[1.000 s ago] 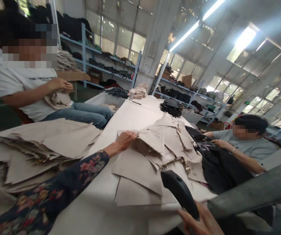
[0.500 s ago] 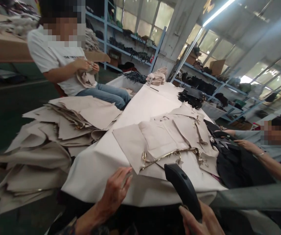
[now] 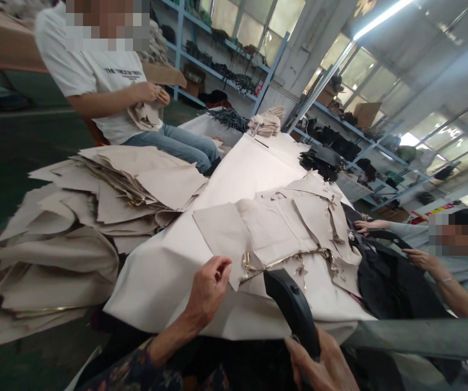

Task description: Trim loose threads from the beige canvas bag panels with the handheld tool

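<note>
My right hand (image 3: 323,361) is wrapped round the handle of a black curved hand-held tool (image 3: 293,304). The tool's broad end lies by the gold zipper (image 3: 278,262) on a beige fabric piece (image 3: 221,225). My left hand (image 3: 207,290) is closed, thumb and fingers curled together, over the left edge of that piece near a gold zipper pull (image 3: 246,262). Whether the fingers pinch the fabric is hidden. More beige pieces with gold hardware overlap to the right on the white-covered table (image 3: 164,277).
A tall stack of beige pieces (image 3: 75,217) stands at the left. Across from it a seated person (image 3: 107,87) handles beige fabric. At the right another person's hand (image 3: 425,260) is by black fabric (image 3: 397,271). A grey metal bar (image 3: 417,339) crosses the lower right.
My left hand has moved up and right onto the piece's edge, its fingers curling closed. The black tool has shifted slightly left, closer to the zipper. The view has tilted slightly.
</note>
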`<state>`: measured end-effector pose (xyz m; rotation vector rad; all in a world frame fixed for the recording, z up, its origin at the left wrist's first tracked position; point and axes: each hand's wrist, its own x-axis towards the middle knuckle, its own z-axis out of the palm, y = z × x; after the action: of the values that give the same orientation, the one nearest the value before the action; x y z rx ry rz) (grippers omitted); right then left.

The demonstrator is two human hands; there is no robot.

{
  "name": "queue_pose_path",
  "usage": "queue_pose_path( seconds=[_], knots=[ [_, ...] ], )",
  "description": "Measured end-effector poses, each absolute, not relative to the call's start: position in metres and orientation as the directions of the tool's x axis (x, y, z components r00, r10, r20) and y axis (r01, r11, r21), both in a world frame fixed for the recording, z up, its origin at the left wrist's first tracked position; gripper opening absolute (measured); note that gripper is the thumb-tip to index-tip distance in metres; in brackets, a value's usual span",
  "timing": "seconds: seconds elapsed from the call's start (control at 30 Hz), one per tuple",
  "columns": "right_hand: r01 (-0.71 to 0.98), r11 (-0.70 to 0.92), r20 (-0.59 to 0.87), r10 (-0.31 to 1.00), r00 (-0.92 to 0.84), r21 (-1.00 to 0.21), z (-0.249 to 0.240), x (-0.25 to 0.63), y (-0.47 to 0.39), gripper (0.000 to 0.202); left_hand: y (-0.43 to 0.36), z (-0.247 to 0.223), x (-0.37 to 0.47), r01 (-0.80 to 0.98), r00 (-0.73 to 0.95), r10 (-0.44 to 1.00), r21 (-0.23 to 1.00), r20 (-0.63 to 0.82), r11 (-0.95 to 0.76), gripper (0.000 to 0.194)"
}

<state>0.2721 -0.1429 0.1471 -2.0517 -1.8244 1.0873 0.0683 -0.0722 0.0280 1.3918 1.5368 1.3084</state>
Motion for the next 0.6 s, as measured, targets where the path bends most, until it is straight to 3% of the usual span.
queue_pose_path(
  seconds=[0.1, 0.2, 0.4, 0.5, 0.6],
  knots=[
    [0.746, -0.233, -0.376, 0.926, -0.025, -0.624, 0.149, 0.269, -0.14, 0.031, -0.04, 0.035, 0.068, 0.532, 0.134, 0.931, 0.768, 0.339, -0.356, 0.031],
    [0.745, -0.247, -0.391, 0.92, -0.021, -0.62, 0.145, 0.273, -0.141, 0.032, -0.014, 0.031, 0.068, 0.599, 0.447, 0.819, 0.56, 0.36, -0.573, 0.03],
    [0.751, -0.243, -0.402, 0.915, -0.032, -0.614, 0.134, 0.29, -0.142, 0.033, -0.001, 0.022, 0.066, 0.552, 0.63, 0.675, 0.39, 0.385, -0.737, 0.018],
    [0.746, -0.244, -0.398, 0.917, -0.031, -0.62, 0.13, 0.297, -0.144, 0.034, 0.001, 0.021, 0.068, 0.527, 0.609, 0.671, 0.417, 0.422, -0.74, 0.016],
    [0.755, -0.244, -0.39, 0.921, -0.017, -0.609, 0.126, 0.305, -0.15, 0.034, 0.005, 0.027, 0.068, 0.515, 0.445, 0.787, 0.597, 0.427, -0.615, 0.016]
  ],
)
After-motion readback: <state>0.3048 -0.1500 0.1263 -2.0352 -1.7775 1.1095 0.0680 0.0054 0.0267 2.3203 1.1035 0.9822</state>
